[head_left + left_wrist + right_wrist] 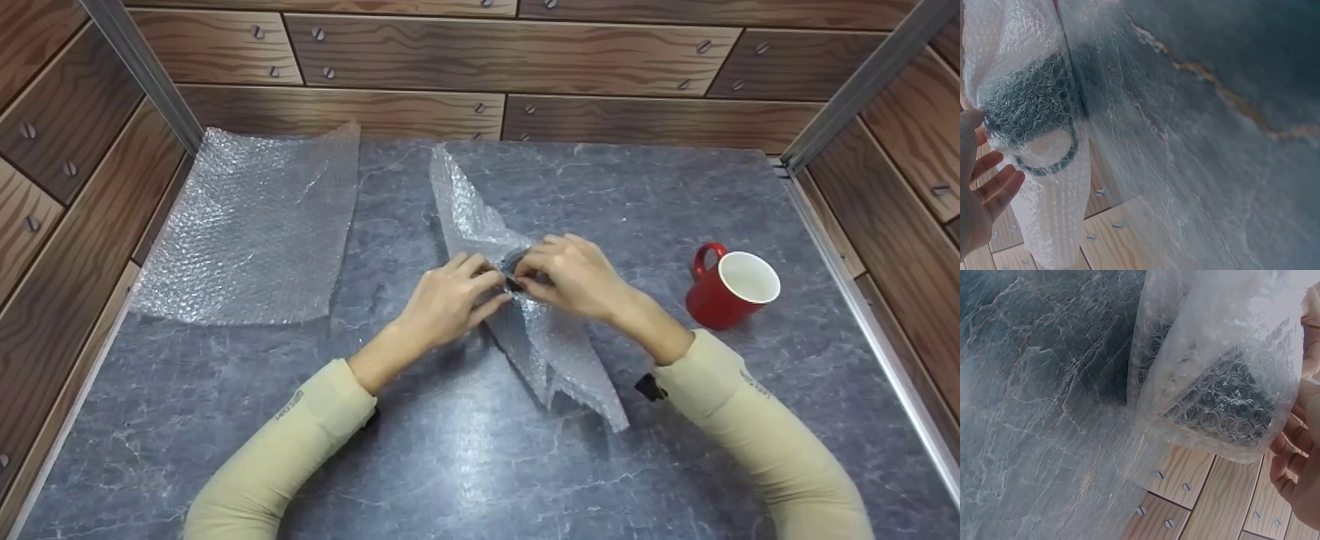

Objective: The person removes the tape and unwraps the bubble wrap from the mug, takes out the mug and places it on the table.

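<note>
A dark mug [1044, 93] with a round handle shows through a sheet of bubble wrap [465, 202] wrapped around it. The wrap's ends stick out toward the far left and the near right in the head view. My left hand [454, 296] pinches the wrap at the top with thumb and forefinger, its other fingers held loosely off the side. From the opposite side my right hand [574, 277] pinches the wrap by the mug's dark top, fingertips close to the left hand's. In the right wrist view the wrap [1213, 399] lies in layers over the dark mug side.
A second bubble wrap sheet [247, 225] lies flat at the back left of the grey marbled table [420, 465]. On the right, beside my right forearm, a red mug [724, 300] with a white inside stands. Wood-patterned panels [405, 56] border the table.
</note>
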Demonstrator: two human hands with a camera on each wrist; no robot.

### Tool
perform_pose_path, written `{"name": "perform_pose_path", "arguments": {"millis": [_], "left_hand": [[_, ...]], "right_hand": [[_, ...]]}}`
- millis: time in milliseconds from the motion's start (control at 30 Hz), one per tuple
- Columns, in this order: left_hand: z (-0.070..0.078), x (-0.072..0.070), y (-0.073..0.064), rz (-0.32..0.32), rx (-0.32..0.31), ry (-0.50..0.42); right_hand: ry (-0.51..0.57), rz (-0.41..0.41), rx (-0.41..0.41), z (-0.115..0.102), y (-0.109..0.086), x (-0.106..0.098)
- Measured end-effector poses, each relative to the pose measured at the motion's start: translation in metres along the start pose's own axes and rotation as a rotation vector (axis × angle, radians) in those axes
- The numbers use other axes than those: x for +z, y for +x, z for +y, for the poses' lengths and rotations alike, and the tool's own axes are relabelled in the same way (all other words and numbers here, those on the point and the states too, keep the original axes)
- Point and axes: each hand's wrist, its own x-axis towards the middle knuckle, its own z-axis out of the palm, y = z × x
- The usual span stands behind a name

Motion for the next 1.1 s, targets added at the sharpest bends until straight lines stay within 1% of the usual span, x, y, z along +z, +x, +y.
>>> {"name": "perform_pose_path", "arguments": {"millis": [333,833,1100], "left_hand": [[0.000,0.001,-0.001,0.041,0.017,0.014],[0.000,0.001,0.000,0.042,0.028,0.017],[-0.001,0.002,-0.001,0.045,0.026,0.000]], "right_hand": [[-0.021,0.070,-0.045,-0.001,-0.004,-0.003],[-0.040,0.131,-0.085,-0.006,-0.005,-0.015],[-0.047,0.170,-0.099,-0.007,-0.005,-0.022]]}}
